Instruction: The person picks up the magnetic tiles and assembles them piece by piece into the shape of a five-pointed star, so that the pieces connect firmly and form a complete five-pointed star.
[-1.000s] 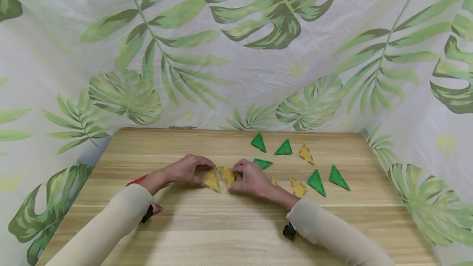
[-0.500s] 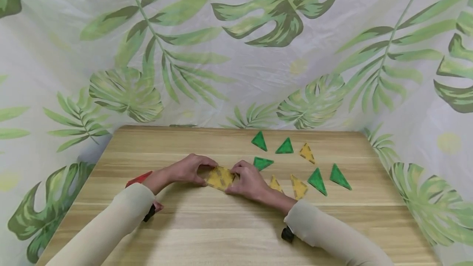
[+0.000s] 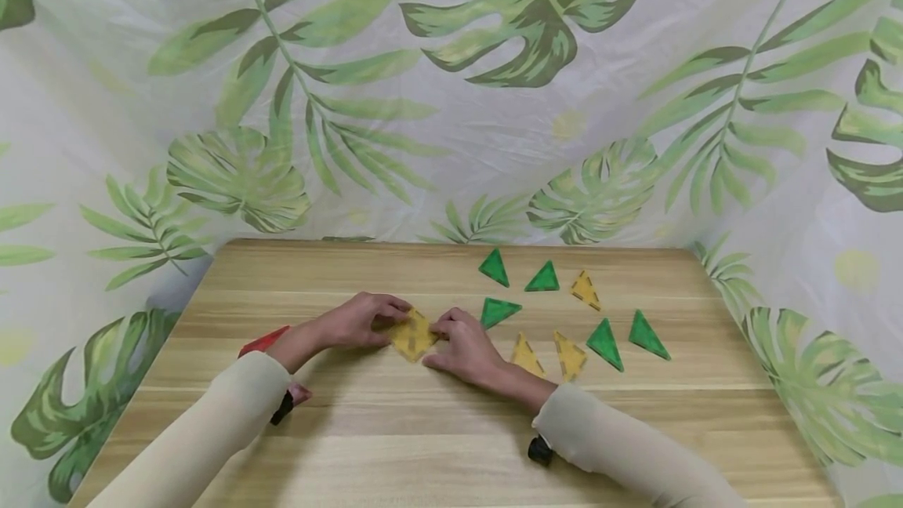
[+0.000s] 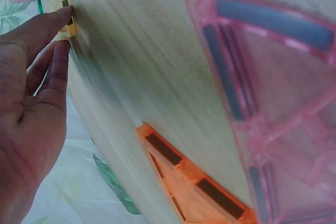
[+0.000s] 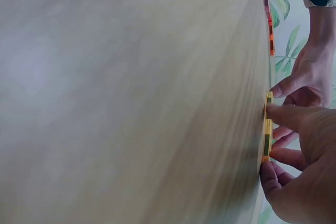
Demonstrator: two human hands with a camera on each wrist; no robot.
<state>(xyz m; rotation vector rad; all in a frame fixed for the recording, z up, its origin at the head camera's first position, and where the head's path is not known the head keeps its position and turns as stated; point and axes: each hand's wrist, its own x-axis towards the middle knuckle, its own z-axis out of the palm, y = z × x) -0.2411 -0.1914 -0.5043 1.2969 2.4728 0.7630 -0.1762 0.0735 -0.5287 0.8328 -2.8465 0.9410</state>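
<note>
Two yellow triangular magnetic tiles (image 3: 412, 338) lie edge to edge in a four-sided shape on the wooden table. My left hand (image 3: 356, 321) holds the left side of the pair between thumb and fingers; the left wrist view shows its fingertips on the edge of a yellow tile (image 4: 65, 6). On the opposite side, my right hand (image 3: 469, 347) grips the right-hand tile, its thumb nearer the front edge. Seen edge-on in the right wrist view, the yellow tiles (image 5: 268, 135) sit flat between the fingers of both hands.
Green triangular tiles (image 3: 542, 277) and more yellow ones (image 3: 570, 355) lie scattered on the right of the table (image 3: 395, 445). By the left forearm are a red tile (image 3: 264, 341) and a pink tile (image 3: 301, 393). An orange tile (image 4: 194, 182) shows in the left wrist view.
The two yellow tiles were apart a second ago and now meet along one edge. My right hand has moved slightly left with its tile, while the left hand has barely moved.
</note>
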